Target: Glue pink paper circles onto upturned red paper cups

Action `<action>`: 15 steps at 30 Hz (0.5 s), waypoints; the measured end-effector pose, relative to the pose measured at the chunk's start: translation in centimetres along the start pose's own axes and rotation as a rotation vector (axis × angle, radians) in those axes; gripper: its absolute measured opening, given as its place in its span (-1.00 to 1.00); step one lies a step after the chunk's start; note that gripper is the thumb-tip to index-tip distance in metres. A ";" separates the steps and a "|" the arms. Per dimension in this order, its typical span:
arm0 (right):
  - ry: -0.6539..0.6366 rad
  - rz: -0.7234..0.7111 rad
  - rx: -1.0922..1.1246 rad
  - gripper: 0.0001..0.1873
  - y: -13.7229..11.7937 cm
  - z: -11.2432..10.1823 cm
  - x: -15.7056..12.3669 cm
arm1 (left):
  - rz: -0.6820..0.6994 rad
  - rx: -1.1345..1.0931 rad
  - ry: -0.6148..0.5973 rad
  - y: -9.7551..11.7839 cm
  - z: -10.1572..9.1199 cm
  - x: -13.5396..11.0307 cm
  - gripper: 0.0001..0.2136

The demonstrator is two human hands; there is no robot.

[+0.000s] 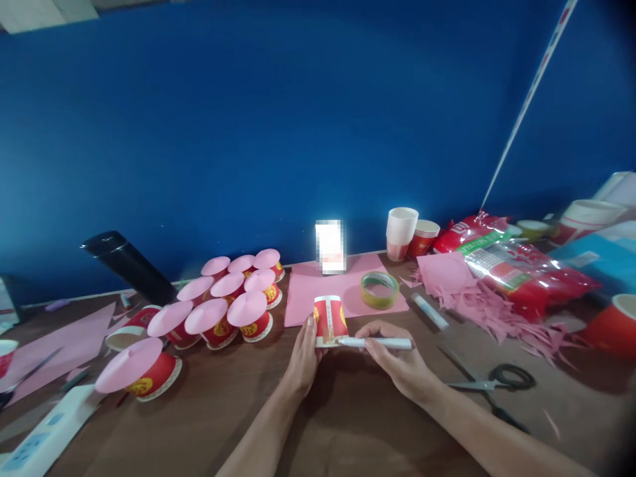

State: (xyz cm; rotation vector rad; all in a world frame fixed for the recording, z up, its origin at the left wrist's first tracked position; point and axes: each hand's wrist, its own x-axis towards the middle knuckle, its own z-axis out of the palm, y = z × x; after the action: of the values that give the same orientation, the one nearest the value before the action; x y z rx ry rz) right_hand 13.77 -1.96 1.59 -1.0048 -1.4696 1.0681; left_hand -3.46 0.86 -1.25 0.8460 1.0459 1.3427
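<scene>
My left hand (305, 358) is wrapped round the left side of a red and white paper cup (330, 317) with yellow emblems, held above the brown table. In my right hand (390, 354) is a white marker pen (395, 343), lying almost level and pointing left. Its tip is at the patterned white band along the cup's lower edge; whether it touches cannot be made out. Just behind the cup lies a sheet of pink paper (308, 291), with a roll of tape (379, 301) on it.
Left stand several upturned red cups topped with pink paper cones (206, 316), near a black bottle (132, 265) and a power strip (54, 430). Right are scissors (489, 384), a glue stick (430, 311), pink paper scraps (497, 324), a red plastic bag (521, 265) and stacked cups (401, 232).
</scene>
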 end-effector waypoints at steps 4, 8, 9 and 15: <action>0.019 0.054 0.086 -0.81 -0.3 0.2 0.0 | -0.066 -0.063 -0.033 -0.1 0.0 0.0 -0.54; 0.042 0.072 0.140 -0.81 -0.4 0.3 0.1 | -0.067 -0.093 -0.043 -0.1 -0.2 0.1 -0.53; 0.032 0.064 0.126 -0.81 -0.3 0.3 0.1 | -0.066 -0.109 -0.054 -0.1 -0.2 0.2 -0.55; -0.006 0.048 0.069 -0.81 -0.1 0.2 0.0 | -0.086 -0.162 -0.105 -0.1 -0.2 0.2 -0.60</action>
State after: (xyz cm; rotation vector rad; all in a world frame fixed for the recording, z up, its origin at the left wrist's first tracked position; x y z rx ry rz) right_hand 13.59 -1.97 1.64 -0.9931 -1.4108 1.1493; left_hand -3.63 1.05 -1.38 0.7345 0.8702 1.2784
